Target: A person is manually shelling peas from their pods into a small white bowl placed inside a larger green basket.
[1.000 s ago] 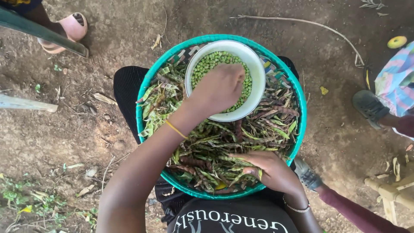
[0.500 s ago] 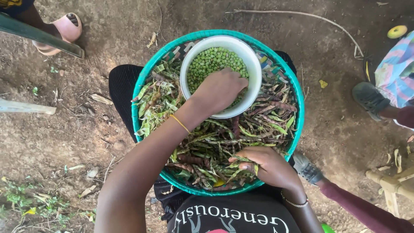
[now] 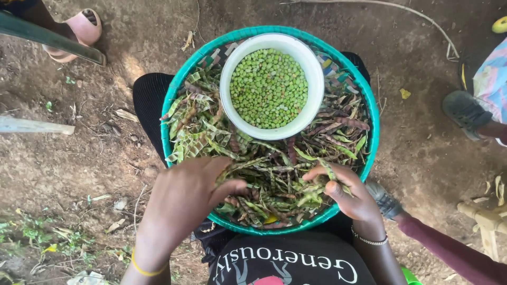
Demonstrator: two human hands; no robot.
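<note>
A round green woven tray (image 3: 174, 100) rests on my lap, filled with green and brownish pea pods (image 3: 274, 174). A white bowl (image 3: 311, 100) of shelled green peas (image 3: 268, 87) sits at the tray's far side. My left hand (image 3: 185, 200) lies over the near left rim, fingers touching the pods. At the near right, my right hand (image 3: 348, 192) pinches a green pod between thumb and fingers.
Bare dirt ground lies all around. A foot in a pink sandal (image 3: 74, 31) is at the top left, next to a green bar (image 3: 47, 37). Another person's dark shoe (image 3: 467, 111) and patterned cloth (image 3: 491, 79) are at the right. A wooden stool leg (image 3: 483, 221) stands at the lower right.
My left hand has drawn back from the white bowl to the near left rim of the tray, uncovering the peas. My right hand stays among the pods.
</note>
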